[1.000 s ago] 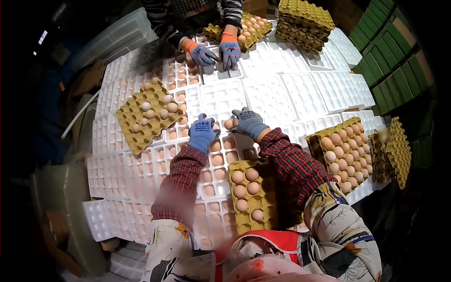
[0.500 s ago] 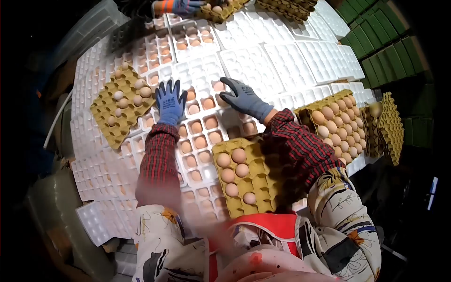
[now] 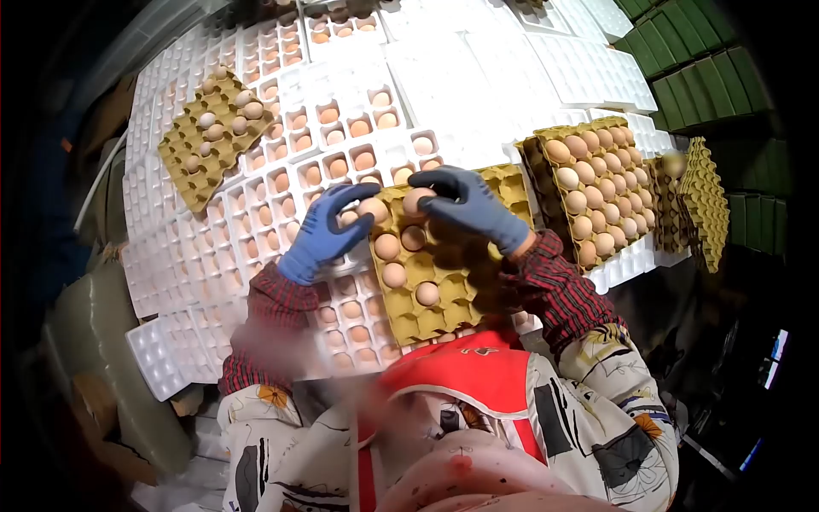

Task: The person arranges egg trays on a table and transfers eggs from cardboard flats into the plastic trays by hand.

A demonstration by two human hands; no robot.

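My left hand [image 3: 326,229], in a blue glove, has its thumb and fingers closed around an egg [image 3: 373,209] at the upper left corner of a yellowish egg tray [image 3: 401,321]. My right hand [image 3: 474,207], gloved too, grips another egg [image 3: 418,201] at that tray's far edge. Both eggs are at tray level; whether they are lifted I cannot tell. Several other eggs [image 3: 386,247] sit in the tray's cups, and my right arm shades its right side. Beyond and left of my hands lie white plastic trays [image 3: 317,160] with eggs in many compartments.
A stack of egg trays [image 3: 532,175], full of eggs on top, stands at the right, beside leaning pulp trays [image 3: 708,205]. A partly filled egg tray [image 3: 192,175] rests on the left. Green crates [image 3: 695,90] are piled at the far right.
Both hands have come back from the white trays to the near egg tray and closed on eggs there. The view has shifted, and another person's gloved hand at the top has left view.
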